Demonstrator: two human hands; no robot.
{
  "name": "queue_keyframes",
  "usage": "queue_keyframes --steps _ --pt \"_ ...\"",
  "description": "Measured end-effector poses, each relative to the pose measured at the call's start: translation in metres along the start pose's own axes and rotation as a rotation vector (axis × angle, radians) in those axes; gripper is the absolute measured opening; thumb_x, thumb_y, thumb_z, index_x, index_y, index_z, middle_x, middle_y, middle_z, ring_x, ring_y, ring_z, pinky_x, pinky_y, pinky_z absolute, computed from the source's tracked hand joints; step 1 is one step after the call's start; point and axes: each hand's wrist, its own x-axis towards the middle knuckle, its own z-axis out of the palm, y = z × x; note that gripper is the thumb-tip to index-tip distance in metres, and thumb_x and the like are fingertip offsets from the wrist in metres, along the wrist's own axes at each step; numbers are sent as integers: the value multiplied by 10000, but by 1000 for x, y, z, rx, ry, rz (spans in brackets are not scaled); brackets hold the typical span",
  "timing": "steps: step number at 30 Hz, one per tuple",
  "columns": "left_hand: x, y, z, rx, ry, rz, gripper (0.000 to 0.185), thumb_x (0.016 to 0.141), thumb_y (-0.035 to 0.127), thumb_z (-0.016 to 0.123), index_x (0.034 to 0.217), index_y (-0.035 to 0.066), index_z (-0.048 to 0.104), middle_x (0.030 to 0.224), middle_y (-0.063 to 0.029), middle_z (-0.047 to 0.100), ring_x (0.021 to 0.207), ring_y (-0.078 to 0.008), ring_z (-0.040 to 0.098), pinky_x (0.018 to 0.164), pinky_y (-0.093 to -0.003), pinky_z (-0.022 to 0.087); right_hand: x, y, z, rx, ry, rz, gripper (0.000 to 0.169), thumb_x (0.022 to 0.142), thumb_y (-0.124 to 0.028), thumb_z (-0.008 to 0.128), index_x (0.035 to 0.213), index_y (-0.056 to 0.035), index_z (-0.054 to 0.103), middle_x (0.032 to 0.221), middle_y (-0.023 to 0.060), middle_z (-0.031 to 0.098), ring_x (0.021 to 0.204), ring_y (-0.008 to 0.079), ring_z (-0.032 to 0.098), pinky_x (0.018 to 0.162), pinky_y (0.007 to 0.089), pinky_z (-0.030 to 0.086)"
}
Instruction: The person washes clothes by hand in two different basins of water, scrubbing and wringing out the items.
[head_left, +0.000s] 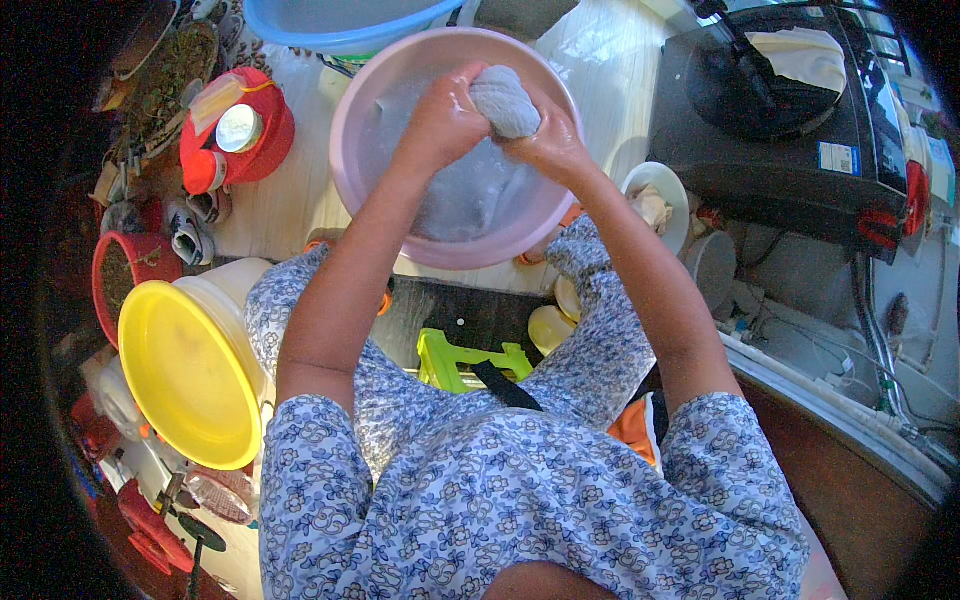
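Observation:
Both hands grip one bunched, pale grey cloth (504, 101) above a pink plastic basin (343, 161). My left hand (450, 116) has wet, sudsy skin and closes on the cloth's left end. On the other end is my right hand (551, 142), also wet, its fingers wrapped around the fabric. The cloth looks tightly wadded or twisted. Cloudy, soapy water (465, 199) fills the lower part of the basin, and something under its surface cannot be made out. The basin stands on the floor in front of my knees.
A blue tub (337, 30) stands beyond the basin. To the left are a red stool (274, 142) holding a jar, and a yellow basin (187, 375). A green plastic stool (469, 360) shows between my legs. On the right stand a white bin (679, 217) and a black appliance (757, 169).

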Motion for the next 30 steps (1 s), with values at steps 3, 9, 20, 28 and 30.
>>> queue_keyframes --steps 3,9,20,28,30 --pt "2 -9 -3 -19 125 -5 446 597 71 651 1029 13 557 970 -166 610 913 -274 587 815 -334 440 4 -8 -11 26 -32 43 632 575 -210 739 1139 -55 499 1083 130 566 1003 235 544 868 320 416" --pt "3 -24 -5 33 156 27 388 617 79 663 992 34 573 925 -144 619 878 -294 589 784 -344 449 23 -1 -48 208 -306 203 625 625 -264 691 1171 -55 469 1076 108 541 979 218 524 859 316 417" --pt "-19 -63 11 463 116 139 443 577 247 753 952 99 570 972 -99 578 965 -315 519 822 -415 414 78 -53 -69 -2 -867 415 428 684 -340 640 1020 -81 585 872 54 623 742 169 608 665 330 495" --pt "-14 -26 14 -231 7 144 762 553 245 789 1215 101 439 1152 -144 525 1077 -284 500 893 -379 402 98 -49 -68 -52 -1074 -258 406 798 -295 583 1114 -49 520 1044 81 570 903 164 579 835 299 462" --pt "-15 -29 14 -250 30 141 761 559 204 785 1223 88 433 1123 -156 541 1055 -269 518 881 -364 412 88 -62 -59 196 -952 301 428 777 -251 597 1140 -46 498 1044 100 573 895 179 586 807 312 473"
